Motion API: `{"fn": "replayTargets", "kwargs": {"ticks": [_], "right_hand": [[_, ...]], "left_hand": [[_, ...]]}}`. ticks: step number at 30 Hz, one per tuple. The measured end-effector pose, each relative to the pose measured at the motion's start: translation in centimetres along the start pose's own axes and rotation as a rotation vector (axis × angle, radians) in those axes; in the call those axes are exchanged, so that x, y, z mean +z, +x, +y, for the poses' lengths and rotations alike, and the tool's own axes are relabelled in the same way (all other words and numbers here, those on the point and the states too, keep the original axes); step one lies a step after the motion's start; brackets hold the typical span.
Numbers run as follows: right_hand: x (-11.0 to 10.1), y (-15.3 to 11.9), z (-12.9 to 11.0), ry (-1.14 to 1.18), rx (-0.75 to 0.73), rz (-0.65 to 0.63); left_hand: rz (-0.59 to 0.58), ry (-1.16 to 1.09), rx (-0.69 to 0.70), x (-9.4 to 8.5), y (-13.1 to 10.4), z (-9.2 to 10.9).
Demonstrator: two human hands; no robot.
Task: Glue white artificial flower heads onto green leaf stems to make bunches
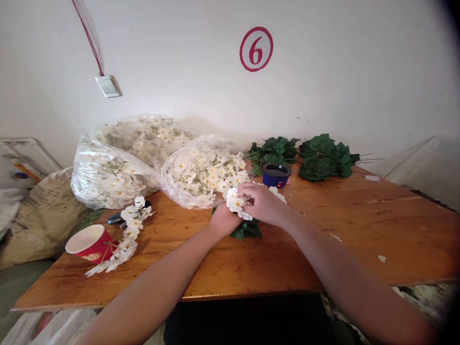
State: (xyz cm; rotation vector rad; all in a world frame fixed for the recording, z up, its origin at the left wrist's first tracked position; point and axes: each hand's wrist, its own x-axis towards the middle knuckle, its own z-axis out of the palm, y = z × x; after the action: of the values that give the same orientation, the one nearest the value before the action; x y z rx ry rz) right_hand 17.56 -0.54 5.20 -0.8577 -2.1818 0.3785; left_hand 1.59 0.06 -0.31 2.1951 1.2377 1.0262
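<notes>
Both hands meet over the middle of the wooden table (pixel 201 258). My left hand (pixel 225 219) is closed around a stem bunch with green leaves (pixel 247 230), which show below and beside it. My right hand (pixel 261 203) pinches at white artificial flowers (pixel 235 203) with yellow centres, just above the left hand. The stems between the fingers are mostly hidden. Just beyond the right hand is a small blue pot (pixel 276 175) with a dark top and a red light. More white petals show behind the right wrist.
Clear plastic bags of white flowers (pixel 115 179) lie at the back left. A red paper cup (pixel 89 243), a flower spray (pixel 132 230) and a dark tool (pixel 115 219) are at left. Green leaf bunches (pixel 325 157) lie at the back right.
</notes>
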Motion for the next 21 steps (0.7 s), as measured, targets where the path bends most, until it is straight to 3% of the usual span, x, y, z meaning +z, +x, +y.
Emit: {"fn": "replayTargets", "kwargs": {"ticks": [11, 21], "right_hand": [[1.1, 0.1, 0.3, 0.009, 0.097, -0.023], [-0.8, -0.9, -0.9, -0.041, 0.144, -0.186]], "left_hand": [[0.051, -0.064, -0.027, 0.4, 0.0, -1.3], [-0.089, -0.025, 0.098, -0.1, -0.3, -1.2]]}}
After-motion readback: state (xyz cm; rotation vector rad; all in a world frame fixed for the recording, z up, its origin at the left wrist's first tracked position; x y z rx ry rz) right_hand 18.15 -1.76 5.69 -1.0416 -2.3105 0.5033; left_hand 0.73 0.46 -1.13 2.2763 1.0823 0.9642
